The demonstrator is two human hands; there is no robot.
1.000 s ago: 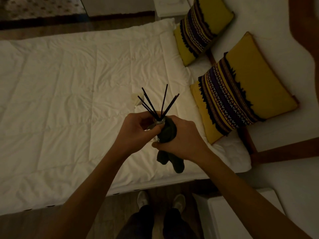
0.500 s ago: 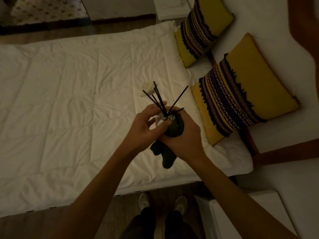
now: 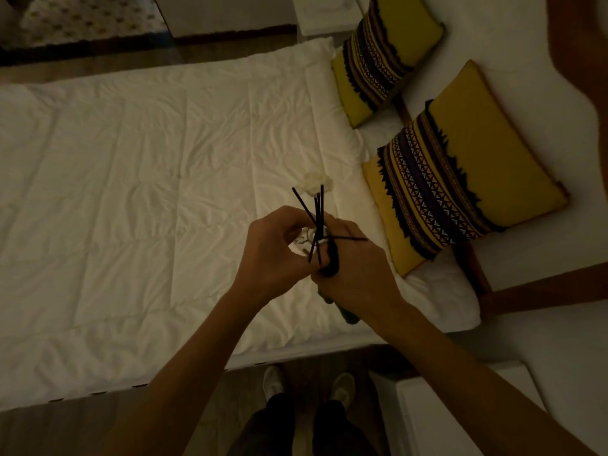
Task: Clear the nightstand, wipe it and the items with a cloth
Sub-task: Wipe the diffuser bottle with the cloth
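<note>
You are in the middle of the job, cleaning one of the small things. Your left hand (image 3: pixel 273 255) curls its fingers around a little glass bottle (image 3: pixel 307 240) with thin black sticks (image 3: pixel 317 209) poking up out of it. Your right hand (image 3: pixel 353 268) sits right beside your left hand, touching the bottle, and it squeezes a dark cloth (image 3: pixel 330 263) against the bottle's side. A bit of the cloth hangs down under that hand. So both hands are full: one has the bottle, one has the cloth.

The bottle is up in the air between your hands, above the white bed (image 3: pixel 131 192). Just past the tips of the sticks, a small pale thing (image 3: pixel 317 184) lies on the bed; I cannot tell what it is.

The nightstand (image 3: pixel 427 406) is below your right arm, near your shoes. Only a dim corner of it shows, so I cannot tell if it is wiped yet. I think the bottle needs a bit more rubbing, and then the table and any other things are left.
</note>
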